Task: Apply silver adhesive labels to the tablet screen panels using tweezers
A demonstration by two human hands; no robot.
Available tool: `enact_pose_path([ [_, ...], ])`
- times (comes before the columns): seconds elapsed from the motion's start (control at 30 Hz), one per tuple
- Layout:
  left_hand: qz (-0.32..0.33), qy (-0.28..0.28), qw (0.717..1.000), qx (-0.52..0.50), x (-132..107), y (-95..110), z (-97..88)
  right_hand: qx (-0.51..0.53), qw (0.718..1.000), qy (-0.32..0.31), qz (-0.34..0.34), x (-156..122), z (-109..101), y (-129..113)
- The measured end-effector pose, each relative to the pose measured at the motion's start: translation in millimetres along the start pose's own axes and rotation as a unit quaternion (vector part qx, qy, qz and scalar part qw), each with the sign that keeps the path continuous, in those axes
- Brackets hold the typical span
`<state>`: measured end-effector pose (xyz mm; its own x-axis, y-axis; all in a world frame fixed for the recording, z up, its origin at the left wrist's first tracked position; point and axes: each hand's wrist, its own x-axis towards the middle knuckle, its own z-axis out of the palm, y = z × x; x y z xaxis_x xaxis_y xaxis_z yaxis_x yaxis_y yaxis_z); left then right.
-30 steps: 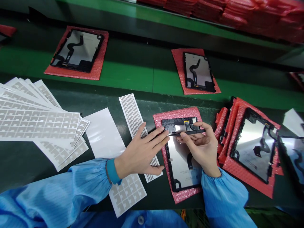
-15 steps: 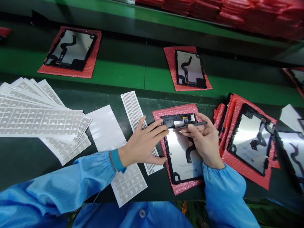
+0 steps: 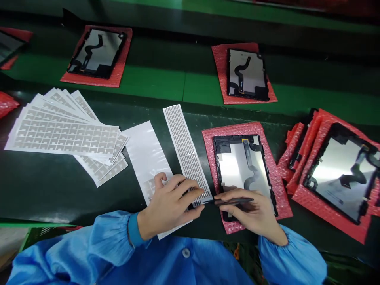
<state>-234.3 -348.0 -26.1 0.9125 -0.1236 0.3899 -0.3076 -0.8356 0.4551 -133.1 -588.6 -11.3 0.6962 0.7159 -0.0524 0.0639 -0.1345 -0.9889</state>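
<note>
My right hand (image 3: 255, 211) is closed around dark tweezers (image 3: 237, 201), whose tips point left to the lower end of a narrow sticker sheet (image 3: 188, 152) with rows of small grey rectangles. My left hand (image 3: 173, 202) rests over that lower end, fingers bent and apart, with nothing gripped in them. Beneath the left hand, a white sheet (image 3: 148, 150) with larger grey stickers is partly covered. Under my right hand lies a display panel (image 3: 234, 158) with a silver back, black frame and curved dark flex cable, on a pink bubble-wrap bag (image 3: 209, 146).
Fanned sticker sheets (image 3: 68, 136) lie at the left. On the right, another display panel (image 3: 341, 170) tops stacked red bubble bags (image 3: 299, 186). Across the back, a green strip (image 3: 166, 79) carries more panels (image 3: 96, 53) on red bags, including one panel (image 3: 247, 75) right of centre.
Both hands have come down from the panel's top edge, the left onto the narrow sticker sheet, the right with the tweezers beside it. The camera view has shifted, too.
</note>
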Motion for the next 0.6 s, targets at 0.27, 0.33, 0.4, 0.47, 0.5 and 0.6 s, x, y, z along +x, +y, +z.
enact_pose_path([
  [0.27,0.057,-0.036,0.998,0.021,0.3,-11.9,8.9,-0.042,0.998,0.04,-0.022,4.8,3.3,-1.2],
  [0.33,0.06,-0.039,0.997,0.014,-0.5,-12.4,8.4,-0.054,0.997,0.045,-0.033,5.3,5.1,-1.3],
  [0.4,0.066,-0.036,0.997,0.013,-0.5,-11.6,8.0,-0.069,0.996,0.046,-0.035,5.1,6.4,-0.2],
  [0.47,0.069,-0.032,0.997,0.018,-0.4,-10.3,7.9,-0.084,0.995,0.046,-0.034,4.5,6.6,1.4],
  [0.5,0.071,-0.03,0.997,0.022,-0.4,-9.7,8.0,-0.09,0.994,0.046,-0.033,4.0,6.4,2.1],
  [0.6,0.071,-0.031,0.997,0.03,-1.0,-8.7,8.4,-0.098,0.994,0.044,-0.029,3.0,5.4,2.9],
])
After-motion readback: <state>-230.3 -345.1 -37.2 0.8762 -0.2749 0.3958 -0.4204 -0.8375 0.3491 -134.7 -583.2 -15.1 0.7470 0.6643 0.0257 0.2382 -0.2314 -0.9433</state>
